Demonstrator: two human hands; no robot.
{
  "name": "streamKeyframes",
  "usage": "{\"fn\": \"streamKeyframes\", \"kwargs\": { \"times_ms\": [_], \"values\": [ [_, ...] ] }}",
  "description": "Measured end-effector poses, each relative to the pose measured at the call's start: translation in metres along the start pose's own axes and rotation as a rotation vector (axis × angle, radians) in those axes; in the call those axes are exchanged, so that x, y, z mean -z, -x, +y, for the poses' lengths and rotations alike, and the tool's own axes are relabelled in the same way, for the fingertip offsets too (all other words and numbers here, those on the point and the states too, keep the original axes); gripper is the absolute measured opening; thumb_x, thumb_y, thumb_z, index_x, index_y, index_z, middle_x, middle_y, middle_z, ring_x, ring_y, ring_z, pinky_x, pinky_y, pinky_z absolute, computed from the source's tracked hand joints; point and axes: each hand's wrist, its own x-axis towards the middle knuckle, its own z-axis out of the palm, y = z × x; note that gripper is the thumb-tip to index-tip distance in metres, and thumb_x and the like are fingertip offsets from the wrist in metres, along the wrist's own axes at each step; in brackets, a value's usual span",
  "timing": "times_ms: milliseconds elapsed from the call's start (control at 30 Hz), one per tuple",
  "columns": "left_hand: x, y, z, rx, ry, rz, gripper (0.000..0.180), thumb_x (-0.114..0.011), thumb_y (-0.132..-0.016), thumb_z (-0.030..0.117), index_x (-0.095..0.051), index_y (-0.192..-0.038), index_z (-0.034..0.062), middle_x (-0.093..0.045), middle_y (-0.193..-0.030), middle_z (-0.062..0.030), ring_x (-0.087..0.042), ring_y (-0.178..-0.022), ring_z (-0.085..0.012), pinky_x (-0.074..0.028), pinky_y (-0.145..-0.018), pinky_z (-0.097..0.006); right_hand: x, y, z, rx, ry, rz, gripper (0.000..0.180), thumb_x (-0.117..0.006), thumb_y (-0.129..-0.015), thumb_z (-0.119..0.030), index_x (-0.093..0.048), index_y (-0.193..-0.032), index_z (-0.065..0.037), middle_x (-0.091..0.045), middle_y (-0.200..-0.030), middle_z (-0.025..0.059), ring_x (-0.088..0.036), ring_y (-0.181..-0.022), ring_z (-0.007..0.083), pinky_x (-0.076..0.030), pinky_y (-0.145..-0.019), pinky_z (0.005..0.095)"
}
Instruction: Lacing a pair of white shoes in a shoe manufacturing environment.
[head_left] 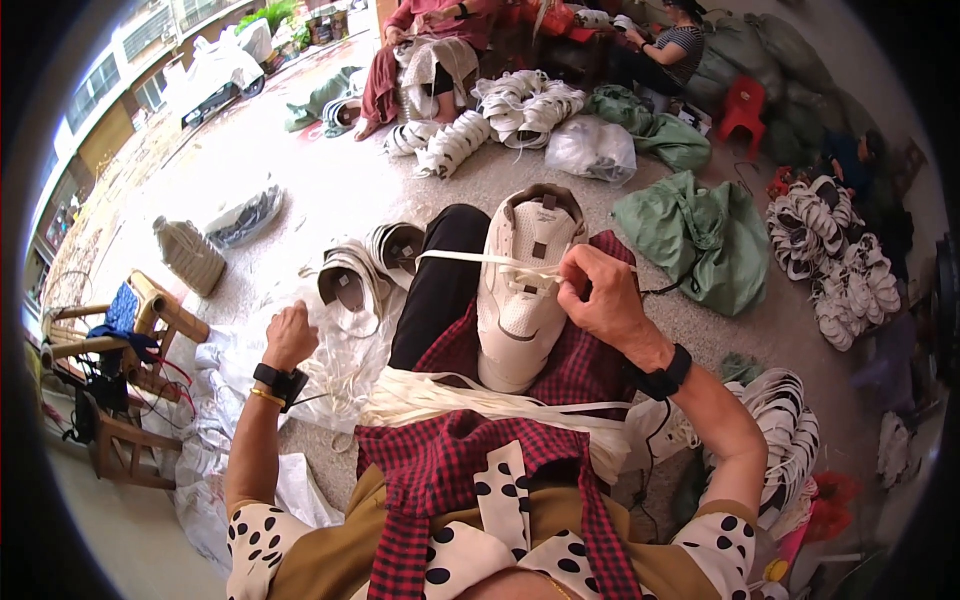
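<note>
A white sneaker (520,290) lies on my lap, toe toward me, on a red checked cloth (560,370). My right hand (598,292) rests on the shoe's right side and pinches a flat white lace (480,260) that runs taut to the left across the shoe's throat. My left hand (290,335) is a closed fist out to the left, above a clear plastic bag; whether the lace end is in it I cannot tell. A bundle of white laces (470,395) lies across my lap below the shoe.
Several white shoes (365,270) lie on the floor by my left knee. Piles of tied white shoes (835,260) sit at right and near two seated people at the top. Green sacks (700,235) lie right of my knee. A wooden chair (120,340) stands at left.
</note>
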Motion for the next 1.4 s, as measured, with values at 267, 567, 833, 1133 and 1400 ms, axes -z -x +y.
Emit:
{"fn": "streamKeyframes", "kwargs": {
  "times_ms": [267,567,833,1133,1400],
  "values": [
    [0.043,-0.020,0.129,-0.649,0.658,0.455,0.022,-0.070,-0.084,0.010,-0.069,-0.105,0.0033,-0.066,-0.098,-0.0151,-0.062,-0.094,-0.0337,-0.048,-0.085,-0.042,-0.001,-0.005,-0.010,-0.032,0.137,-0.012,0.017,-0.053,-0.075,0.003,-0.053,-0.091,-0.004,-0.059,-0.070,0.0156,-0.064,-0.061,0.0343,-0.048,-0.053,0.0436],
    [0.053,-0.024,0.214,-0.914,0.766,0.326,0.014,-0.063,-0.088,0.011,-0.059,-0.096,0.0003,-0.063,-0.091,-0.0130,-0.061,-0.089,-0.0295,-0.045,-0.084,-0.041,0.013,-0.014,-0.005,-0.137,0.092,-0.018,0.017,-0.054,-0.079,0.000,-0.059,-0.095,-0.004,-0.061,-0.067,0.0126,-0.063,-0.056,0.0270,-0.048,-0.053,0.0403],
    [0.043,-0.032,0.206,-0.877,0.764,0.310,0.013,-0.058,-0.093,0.014,-0.060,-0.093,0.0010,-0.061,-0.087,-0.0119,-0.059,-0.085,-0.0272,-0.044,-0.083,-0.039,0.027,-0.020,-0.002,-0.168,-0.005,-0.164,0.012,-0.057,-0.086,-0.005,-0.065,-0.094,-0.001,-0.062,-0.091,0.0115,-0.062,-0.072,0.0219,-0.052,-0.068,0.0350],
    [0.052,-0.055,0.189,-0.969,0.803,0.022,0.015,-0.061,-0.094,0.015,-0.059,-0.090,0.0004,-0.055,-0.072,-0.0164,-0.055,-0.064,-0.0306,-0.045,-0.061,-0.040,0.016,-0.035,0.003,0.166,0.320,-0.169,0.009,-0.062,-0.089,-0.013,-0.064,-0.088,-0.004,-0.058,-0.095,0.0074,-0.056,-0.094,0.0276,-0.051,-0.080,0.0410],
    [0.047,-0.070,0.158,-0.845,0.677,0.264,0.010,-0.059,-0.095,0.010,-0.062,-0.093,0.0006,-0.062,-0.072,-0.0196,-0.062,-0.065,-0.0359,-0.049,-0.063,-0.042,0.015,-0.031,0.006,0.129,0.267,-0.231,0.010,-0.061,-0.090,-0.013,-0.066,-0.086,-0.005,-0.056,-0.092,0.0079,-0.052,-0.093,0.0288,-0.047,-0.084,0.0395]
  ]
}}
